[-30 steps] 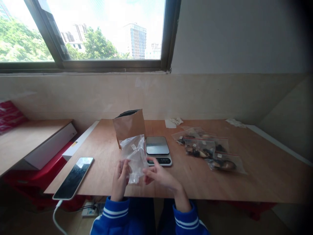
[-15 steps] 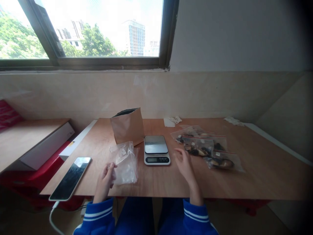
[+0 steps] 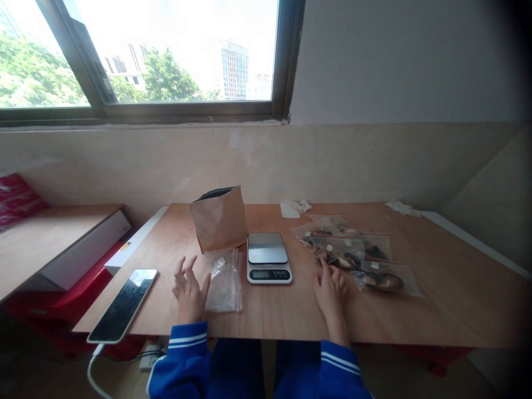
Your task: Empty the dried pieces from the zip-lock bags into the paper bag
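My left hand [image 3: 189, 289] is raised over the table's front left, fingers spread, nothing in it. Just right of it lie clear plastic bags [image 3: 225, 282], flat on the wood. My right hand [image 3: 330, 288] rests near the front of the table, fingers loosely extended, beside the filled zip bags [image 3: 338, 254]; whether its fingertips touch the nearest one I cannot tell. Those bags hold dark and pale brown pieces. Between my hands sits a digital kitchen scale [image 3: 269, 258] with a bare steel plate. A brown paper pouch [image 3: 219, 219] stands upright behind the plastic bags, its mouth open.
A phone [image 3: 123, 306] with a white charging cable [image 3: 92, 368] lies at the table's left edge. Crumpled tissue [image 3: 296, 208] is at the back, and more tissue [image 3: 402, 208] at the back right. Another table [image 3: 54, 235] stands to the left, below the window.
My left hand has let go of the clear plastic bags, and its fingers have spread. My right hand has shifted right, towards the filled zip bags.
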Action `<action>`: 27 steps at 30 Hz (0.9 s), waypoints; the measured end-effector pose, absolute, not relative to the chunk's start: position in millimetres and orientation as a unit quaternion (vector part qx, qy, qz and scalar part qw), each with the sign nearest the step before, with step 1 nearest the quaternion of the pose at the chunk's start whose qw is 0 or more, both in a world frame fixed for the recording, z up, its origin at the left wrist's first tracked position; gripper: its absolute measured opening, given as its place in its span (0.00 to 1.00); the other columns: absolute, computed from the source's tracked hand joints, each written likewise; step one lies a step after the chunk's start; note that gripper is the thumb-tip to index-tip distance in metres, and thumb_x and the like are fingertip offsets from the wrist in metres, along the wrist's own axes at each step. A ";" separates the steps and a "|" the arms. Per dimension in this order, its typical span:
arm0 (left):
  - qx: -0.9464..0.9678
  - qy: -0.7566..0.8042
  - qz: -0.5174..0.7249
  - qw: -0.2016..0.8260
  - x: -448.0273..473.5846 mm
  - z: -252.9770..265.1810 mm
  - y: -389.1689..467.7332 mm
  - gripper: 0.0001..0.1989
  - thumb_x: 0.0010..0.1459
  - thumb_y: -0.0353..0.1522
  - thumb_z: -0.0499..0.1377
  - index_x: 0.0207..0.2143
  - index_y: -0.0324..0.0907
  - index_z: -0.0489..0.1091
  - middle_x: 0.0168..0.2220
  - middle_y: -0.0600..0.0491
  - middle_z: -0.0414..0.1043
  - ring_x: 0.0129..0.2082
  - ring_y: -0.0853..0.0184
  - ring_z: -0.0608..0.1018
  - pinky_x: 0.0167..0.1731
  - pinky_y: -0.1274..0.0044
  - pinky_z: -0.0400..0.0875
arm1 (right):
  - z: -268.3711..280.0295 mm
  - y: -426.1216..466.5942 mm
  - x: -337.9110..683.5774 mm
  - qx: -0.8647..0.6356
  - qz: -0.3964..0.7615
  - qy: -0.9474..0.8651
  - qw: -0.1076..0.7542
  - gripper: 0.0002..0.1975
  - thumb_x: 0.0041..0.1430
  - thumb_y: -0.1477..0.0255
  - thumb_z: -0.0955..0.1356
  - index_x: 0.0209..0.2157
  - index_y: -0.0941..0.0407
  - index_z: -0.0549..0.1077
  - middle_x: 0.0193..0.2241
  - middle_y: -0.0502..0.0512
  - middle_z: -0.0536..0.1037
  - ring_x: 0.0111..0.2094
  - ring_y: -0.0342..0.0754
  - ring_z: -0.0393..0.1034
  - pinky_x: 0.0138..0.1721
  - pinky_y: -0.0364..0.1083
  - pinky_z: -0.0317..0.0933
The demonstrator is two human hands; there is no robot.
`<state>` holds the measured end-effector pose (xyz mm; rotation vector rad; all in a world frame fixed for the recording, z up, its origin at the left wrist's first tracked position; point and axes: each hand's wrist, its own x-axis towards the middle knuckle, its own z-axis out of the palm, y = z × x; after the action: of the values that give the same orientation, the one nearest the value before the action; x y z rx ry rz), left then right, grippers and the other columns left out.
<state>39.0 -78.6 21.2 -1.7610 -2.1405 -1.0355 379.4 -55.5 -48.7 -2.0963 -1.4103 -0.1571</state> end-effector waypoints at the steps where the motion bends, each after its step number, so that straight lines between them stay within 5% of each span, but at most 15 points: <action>1: -0.606 -0.713 -0.342 0.089 45.0 23.0 -81.3 0.25 0.60 0.41 0.50 0.58 0.41 0.59 0.62 0.39 0.53 0.55 0.53 0.67 0.46 0.60 0.66 | -49.1 -54.7 380.0 -0.790 -0.070 -0.529 0.302 0.23 0.60 0.69 0.59 0.57 0.57 0.63 0.51 0.68 0.65 0.48 0.61 0.63 0.45 0.57 0.58; 7: -0.687 -0.695 -0.208 -0.050 74.4 10.9 -81.9 0.23 0.60 0.41 0.51 0.58 0.50 0.62 0.64 0.47 0.54 0.63 0.55 0.58 0.58 0.59 0.53 | -49.4 -42.1 388.8 -0.775 -0.066 -0.544 0.315 0.27 0.58 0.68 0.60 0.59 0.57 0.59 0.60 0.67 0.55 0.60 0.65 0.49 0.53 0.64 0.48; 12: -0.691 -0.696 -0.164 -0.108 73.9 -0.8 -76.7 0.27 0.58 0.44 0.53 0.59 0.49 0.59 0.64 0.48 0.54 0.65 0.54 0.54 0.60 0.58 0.49 | -37.6 -44.3 384.1 -0.789 -0.043 -0.503 0.349 0.15 0.55 0.69 0.62 0.42 0.57 0.72 0.51 0.67 0.65 0.50 0.63 0.59 0.47 0.59 0.54; 16: -0.678 -0.710 -0.172 -0.076 68.7 2.5 -74.9 0.25 0.55 0.41 0.58 0.55 0.45 0.65 0.63 0.44 0.56 0.64 0.52 0.55 0.60 0.58 0.46 | -28.9 -55.8 377.4 -0.775 -0.022 -0.510 0.373 0.11 0.56 0.68 0.61 0.30 0.55 0.74 0.46 0.64 0.68 0.45 0.61 0.60 0.43 0.59 0.54; 20: -0.677 -0.699 -0.229 -0.033 71.8 10.1 -74.6 0.19 0.53 0.33 0.60 0.49 0.45 0.70 0.58 0.43 0.63 0.59 0.50 0.62 0.57 0.56 0.50 | -6.7 -64.3 375.6 -0.750 0.009 -0.530 0.395 0.11 0.58 0.67 0.60 0.29 0.55 0.71 0.42 0.63 0.72 0.47 0.62 0.60 0.47 0.63 0.50; 23: -0.686 -0.647 -0.326 -0.071 81.7 29.4 -79.8 0.17 0.58 0.33 0.56 0.50 0.46 0.68 0.54 0.46 0.67 0.53 0.55 0.67 0.54 0.58 0.55 | 27.4 -73.0 369.8 -0.692 0.064 -0.512 0.504 0.12 0.60 0.62 0.59 0.34 0.55 0.67 0.40 0.63 0.72 0.45 0.59 0.64 0.47 0.59 0.54; 27: -0.693 -0.507 -0.475 -0.195 108.4 70.6 -96.4 0.21 0.59 0.38 0.54 0.55 0.46 0.63 0.54 0.46 0.64 0.55 0.59 0.67 0.52 0.66 0.62 | 79.2 -91.0 343.2 -0.539 0.277 -0.494 0.623 0.15 0.60 0.56 0.60 0.40 0.52 0.60 0.34 0.55 0.71 0.33 0.50 0.68 0.33 0.48 0.62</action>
<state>108.4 -96.4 70.6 -2.4951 -1.8255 -1.7108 343.2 -91.0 79.2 -1.2386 -1.1344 0.6356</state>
